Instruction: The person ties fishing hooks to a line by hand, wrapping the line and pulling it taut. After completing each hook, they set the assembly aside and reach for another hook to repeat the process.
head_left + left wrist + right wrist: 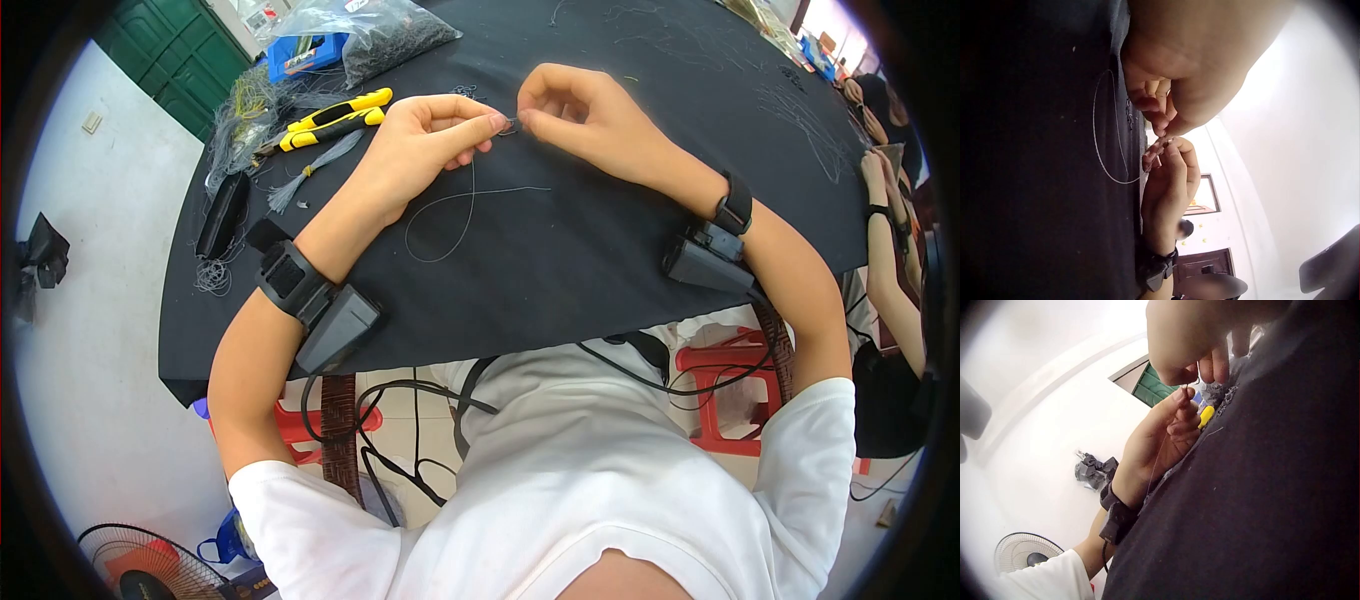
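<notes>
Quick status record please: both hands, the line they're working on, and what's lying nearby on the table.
left hand: pinches the thin line at its fingertips
right hand: pinches the same line, fingertips meeting the left's
line path: loops loose on the black table cloth below the hands
nearby: yellow utility knives and a plastic bag, to the person's left, untouched

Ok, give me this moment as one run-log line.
left hand: pinches thin line | right hand: pinches thin line, fingertips meeting | thin line: slack loop on black table | yellow cutters: untouched
</notes>
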`<move>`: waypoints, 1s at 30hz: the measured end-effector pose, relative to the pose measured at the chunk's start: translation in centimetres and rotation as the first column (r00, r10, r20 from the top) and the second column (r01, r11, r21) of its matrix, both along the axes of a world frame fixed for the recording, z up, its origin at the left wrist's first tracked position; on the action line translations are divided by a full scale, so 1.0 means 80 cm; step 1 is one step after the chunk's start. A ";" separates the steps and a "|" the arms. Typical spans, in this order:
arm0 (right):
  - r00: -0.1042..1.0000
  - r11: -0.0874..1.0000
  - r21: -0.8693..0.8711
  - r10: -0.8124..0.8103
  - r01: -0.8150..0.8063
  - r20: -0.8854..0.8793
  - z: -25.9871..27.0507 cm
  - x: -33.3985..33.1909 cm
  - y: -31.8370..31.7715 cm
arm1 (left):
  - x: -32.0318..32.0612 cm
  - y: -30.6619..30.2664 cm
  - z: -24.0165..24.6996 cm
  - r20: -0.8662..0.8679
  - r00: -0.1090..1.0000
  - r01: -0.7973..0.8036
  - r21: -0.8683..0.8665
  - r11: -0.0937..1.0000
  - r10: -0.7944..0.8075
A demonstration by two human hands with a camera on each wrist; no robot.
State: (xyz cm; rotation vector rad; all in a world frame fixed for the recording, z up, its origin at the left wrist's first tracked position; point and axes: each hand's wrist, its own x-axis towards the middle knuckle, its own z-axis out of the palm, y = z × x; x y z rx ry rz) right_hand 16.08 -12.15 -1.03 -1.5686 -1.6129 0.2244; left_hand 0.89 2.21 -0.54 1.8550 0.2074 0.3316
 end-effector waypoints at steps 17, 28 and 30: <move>0.962 0.989 -0.001 0.143 -0.147 -0.232 -0.007 0.003 0.005 | 0.001 0.001 -0.003 -0.021 0.999 0.023 -0.034 0.999 -0.024; 0.981 0.986 0.017 0.166 -0.165 -0.101 -0.010 0.007 0.007 | -0.001 -0.004 -0.001 -0.051 0.998 0.024 -0.170 0.985 -0.034; 0.983 0.987 0.014 0.159 -0.158 -0.094 -0.009 0.006 0.006 | 0.001 0.000 -0.004 -0.048 0.997 0.044 -0.183 0.982 -0.053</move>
